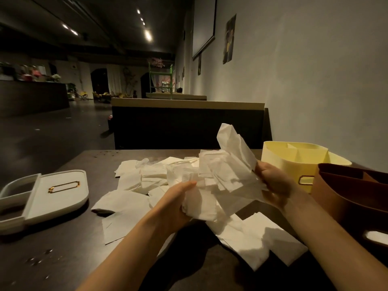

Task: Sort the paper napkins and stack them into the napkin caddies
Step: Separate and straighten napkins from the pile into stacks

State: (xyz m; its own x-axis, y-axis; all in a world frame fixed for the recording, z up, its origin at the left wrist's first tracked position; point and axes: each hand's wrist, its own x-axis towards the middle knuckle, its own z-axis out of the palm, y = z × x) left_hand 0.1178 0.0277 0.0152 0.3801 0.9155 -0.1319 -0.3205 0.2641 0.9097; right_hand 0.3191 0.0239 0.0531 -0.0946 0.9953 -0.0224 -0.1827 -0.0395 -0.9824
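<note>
A loose bundle of white paper napkins is lifted above the dark table. My left hand grips its lower left side. My right hand holds its right edge, fingers curled round the sheets. More white napkins lie scattered on the table behind and below the bundle, with several flat ones near my right forearm. A yellow caddy with dividers stands at the right. A brown caddy stands in front of it. A white caddy lies on its side at the left.
The table's far edge meets a dark booth backrest. A pale wall runs along the right. Water drops dot the table at the near left. Open floor lies beyond the table to the left.
</note>
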